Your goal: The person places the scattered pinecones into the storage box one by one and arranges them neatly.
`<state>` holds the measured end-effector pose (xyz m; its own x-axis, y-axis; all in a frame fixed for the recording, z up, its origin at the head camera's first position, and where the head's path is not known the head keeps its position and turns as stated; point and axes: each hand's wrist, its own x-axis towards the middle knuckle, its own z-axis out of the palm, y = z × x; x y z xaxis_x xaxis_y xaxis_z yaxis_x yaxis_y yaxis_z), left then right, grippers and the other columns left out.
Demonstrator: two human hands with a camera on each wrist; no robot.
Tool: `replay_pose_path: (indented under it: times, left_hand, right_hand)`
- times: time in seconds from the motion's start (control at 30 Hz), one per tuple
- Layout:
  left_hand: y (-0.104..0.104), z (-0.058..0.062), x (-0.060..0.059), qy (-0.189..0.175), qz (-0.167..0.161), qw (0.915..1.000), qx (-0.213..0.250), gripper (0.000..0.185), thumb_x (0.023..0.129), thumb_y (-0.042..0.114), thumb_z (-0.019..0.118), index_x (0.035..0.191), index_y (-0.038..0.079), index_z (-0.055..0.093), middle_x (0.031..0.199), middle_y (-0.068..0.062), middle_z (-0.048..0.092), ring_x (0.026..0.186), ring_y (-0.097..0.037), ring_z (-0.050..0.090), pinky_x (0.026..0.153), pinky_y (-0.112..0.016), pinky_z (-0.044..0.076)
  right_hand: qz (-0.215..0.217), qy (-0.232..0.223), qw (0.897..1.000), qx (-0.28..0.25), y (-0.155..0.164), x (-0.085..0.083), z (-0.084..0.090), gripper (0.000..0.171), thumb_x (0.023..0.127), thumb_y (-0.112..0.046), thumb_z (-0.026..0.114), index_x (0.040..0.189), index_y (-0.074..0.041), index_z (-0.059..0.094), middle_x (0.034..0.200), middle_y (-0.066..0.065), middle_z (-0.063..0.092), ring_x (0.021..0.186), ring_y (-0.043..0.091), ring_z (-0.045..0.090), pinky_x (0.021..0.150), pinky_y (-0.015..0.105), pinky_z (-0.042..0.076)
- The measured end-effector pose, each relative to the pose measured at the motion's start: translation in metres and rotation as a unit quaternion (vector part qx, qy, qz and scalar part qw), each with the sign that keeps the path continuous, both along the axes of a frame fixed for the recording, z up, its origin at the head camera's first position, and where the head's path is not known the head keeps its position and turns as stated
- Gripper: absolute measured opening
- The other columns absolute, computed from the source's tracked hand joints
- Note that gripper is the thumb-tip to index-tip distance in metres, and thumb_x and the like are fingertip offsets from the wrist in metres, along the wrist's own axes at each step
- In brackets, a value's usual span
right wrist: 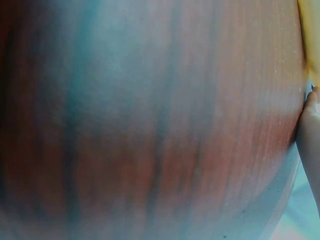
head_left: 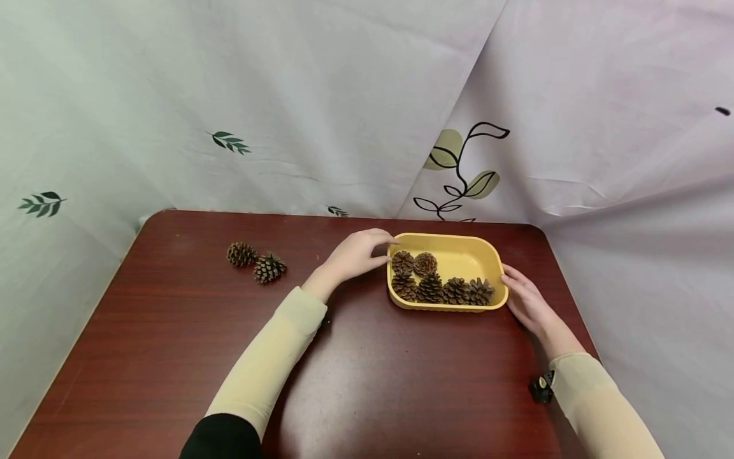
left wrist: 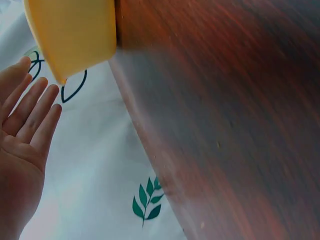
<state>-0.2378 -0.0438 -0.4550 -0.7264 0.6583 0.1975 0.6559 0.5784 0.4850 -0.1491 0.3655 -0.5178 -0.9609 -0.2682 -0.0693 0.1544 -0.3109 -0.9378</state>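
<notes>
A yellow plastic tray [head_left: 459, 250] with rounded corners sits toward the far right of the table. Several pine cones [head_left: 429, 288] lie in it, lined along its near side and left end. At the tray's left end is my left hand [head_left: 357, 255], fingertips right by the rim; the left wrist view shows its fingers [left wrist: 35, 112] extended beside the tray's wall [left wrist: 75, 35]. My right hand [head_left: 529, 306] touches the right end of the tray with fairly straight fingers. In the right wrist view only part of that hand [right wrist: 311, 135] shows at the edge.
Two pine cones, one browner [head_left: 241, 254] and one with paler scales [head_left: 269, 268], lie together on the left of the dark red table [head_left: 367, 382]. A white cloth with leaf prints [head_left: 321, 115] hangs behind. A small black object [head_left: 541, 388] is beside the right sleeve.
</notes>
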Motion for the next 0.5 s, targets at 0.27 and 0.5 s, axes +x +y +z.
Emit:
replay_pose_path:
  times: [0.27, 0.5]
  left_hand:
    - [-0.023, 0.005, 0.007, 0.003, 0.019, 0.9998, 0.009, 0.039, 0.098, 0.015, 0.077, 0.137, 0.009, 0.072, 0.138, -0.010, 0.072, 0.134, -0.027, 0.065, 0.119, -0.042, 0.050]
    - [-0.044, 0.009, 0.016, 0.009, 0.041, 0.9988, 0.025, 0.040, 0.098, 0.015, 0.078, 0.137, 0.009, 0.072, 0.138, -0.011, 0.072, 0.134, -0.028, 0.065, 0.118, -0.044, 0.051]
  right_hand:
    - [0.003, 0.005, 1.000, -0.003, 0.000, 0.000, 0.000, 0.039, 0.115, -0.004, 0.034, 0.133, -0.022, 0.065, 0.130, -0.010, 0.071, 0.120, 0.000, 0.066, 0.099, 0.014, 0.053]
    - [0.006, 0.010, 1.000, -0.002, 0.001, 0.000, -0.002, 0.040, 0.115, -0.004, 0.034, 0.134, -0.022, 0.064, 0.131, -0.010, 0.071, 0.121, 0.000, 0.065, 0.100, 0.014, 0.052]
